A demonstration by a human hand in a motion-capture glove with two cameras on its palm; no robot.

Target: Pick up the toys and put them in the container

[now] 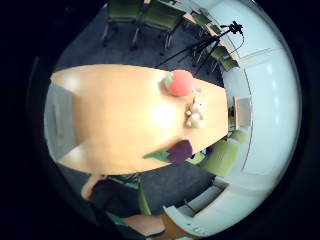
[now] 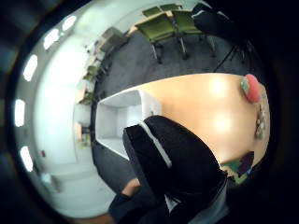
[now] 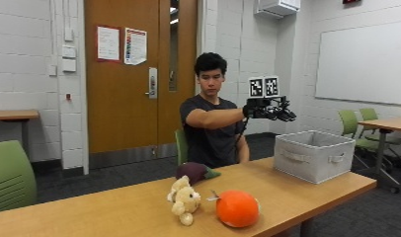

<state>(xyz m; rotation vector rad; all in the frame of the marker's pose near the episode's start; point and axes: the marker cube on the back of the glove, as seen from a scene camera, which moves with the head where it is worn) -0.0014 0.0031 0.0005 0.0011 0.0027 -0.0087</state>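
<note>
Three toys lie on the wooden table (image 3: 108,212): a purple eggplant plush (image 3: 195,172), a cream bear plush (image 3: 184,200) and a round orange-red tomato plush (image 3: 237,208). A grey fabric container (image 3: 313,155) stands on the table's right end. My gloved right hand (image 3: 269,109) hangs in the air well above the table, left of the container, with relaxed fingers that hold nothing. From the palm, the tomato (image 1: 180,82), the bear (image 1: 195,114) and the eggplant (image 1: 179,151) look far off. The container (image 2: 119,116) shows beside the glove (image 2: 173,158).
A green chair (image 3: 10,177) stands at the near left. More green chairs (image 3: 351,123) and another table (image 3: 388,124) are at the right. A tripod (image 1: 210,45) stands beyond the table. The person sits behind the table's far edge.
</note>
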